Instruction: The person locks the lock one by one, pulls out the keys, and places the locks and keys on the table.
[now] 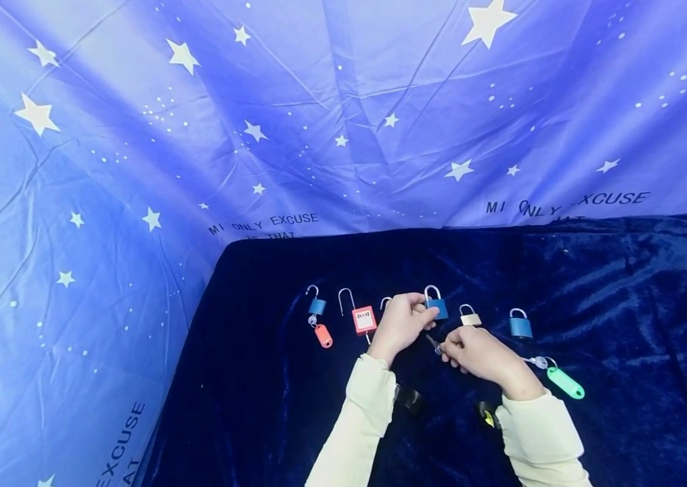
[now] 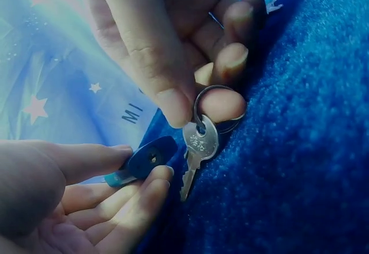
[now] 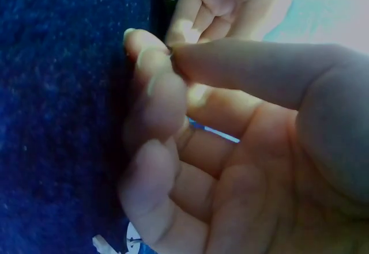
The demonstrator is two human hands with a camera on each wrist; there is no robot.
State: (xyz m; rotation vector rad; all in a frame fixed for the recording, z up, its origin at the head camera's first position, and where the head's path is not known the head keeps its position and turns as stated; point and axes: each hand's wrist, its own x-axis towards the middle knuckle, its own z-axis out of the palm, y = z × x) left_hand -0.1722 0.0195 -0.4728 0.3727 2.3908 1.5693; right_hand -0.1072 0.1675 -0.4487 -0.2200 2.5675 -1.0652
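My left hand (image 1: 401, 323) grips a blue padlock (image 1: 437, 309) between thumb and fingers, its silver shackle pointing up. In the left wrist view, the padlock's bottom face shows a keyhole (image 2: 153, 158). Thumb and fingertip of my right hand (image 1: 480, 353) pinch a metal ring (image 2: 199, 101), from which a small silver key (image 2: 199, 144) hangs. The key's blade points downward beside the padlock, apart from the keyhole. In the right wrist view, curled fingers (image 3: 155, 113) of the right hand hide the key.
A blue padlock (image 1: 317, 306) with an orange tag (image 1: 323, 336) and a red padlock (image 1: 364, 321) lie left. A brass padlock (image 1: 470, 316), another blue padlock (image 1: 520, 327) and a green key tag (image 1: 565, 383) lie right. Dark blue cloth (image 1: 246, 379) covers the surface.
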